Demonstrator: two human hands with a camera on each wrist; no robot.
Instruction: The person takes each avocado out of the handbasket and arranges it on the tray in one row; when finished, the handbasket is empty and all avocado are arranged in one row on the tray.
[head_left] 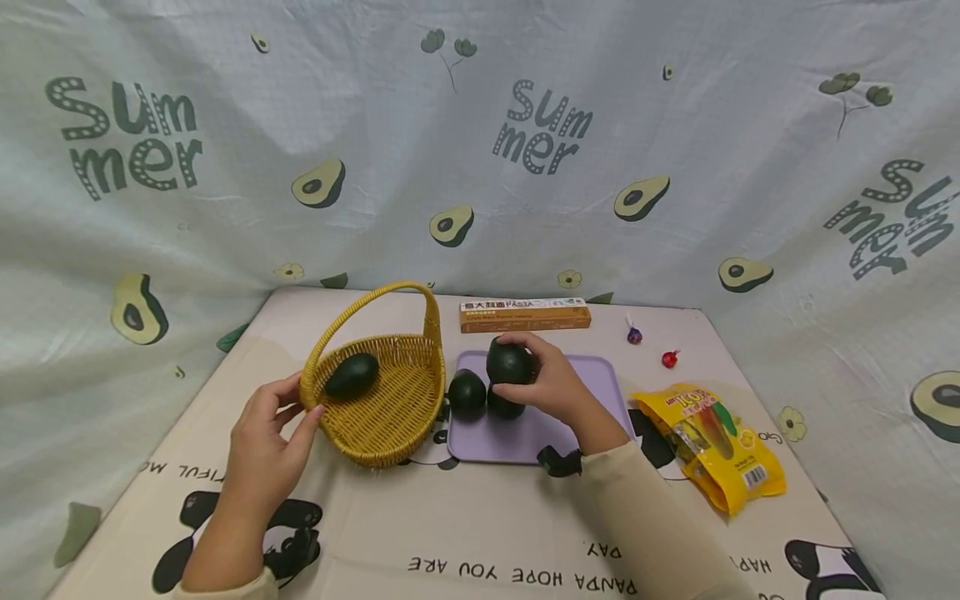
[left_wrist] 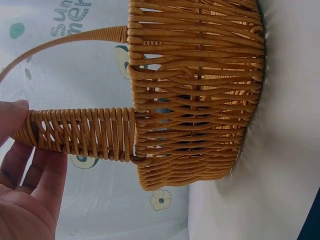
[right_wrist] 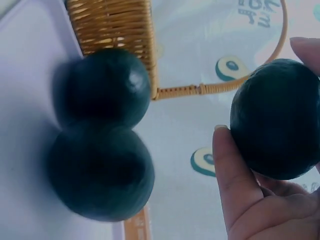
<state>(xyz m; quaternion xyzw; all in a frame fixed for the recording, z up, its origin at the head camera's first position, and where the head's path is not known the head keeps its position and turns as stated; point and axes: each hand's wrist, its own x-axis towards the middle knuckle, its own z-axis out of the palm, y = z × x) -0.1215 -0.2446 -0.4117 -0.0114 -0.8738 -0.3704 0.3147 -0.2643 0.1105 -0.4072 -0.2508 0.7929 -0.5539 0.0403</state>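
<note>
My left hand point(head_left: 266, 442) grips the handle of a yellow wicker basket point(head_left: 386, 417), thumb on one side and fingers on the other, as the left wrist view shows. One dark green avocado point(head_left: 351, 377) lies inside the basket at its left. To the right, my right hand point(head_left: 551, 379) holds another avocado point(right_wrist: 277, 120) between thumb and fingers, raised above a lilac tray point(head_left: 480, 452). Two more avocados sit side by side at the tray's left end, the left one point(head_left: 467, 395) in full sight and the right one point(head_left: 506, 406) partly hidden beneath the held avocado.
A pasta box point(head_left: 525, 316) lies behind the tray. At the back right are a small purple item point(head_left: 634, 335) and a small red one point(head_left: 670, 359). A yellow snack bag point(head_left: 712, 446) lies right of the tray. A printed curtain point(head_left: 375, 125) stands behind the table.
</note>
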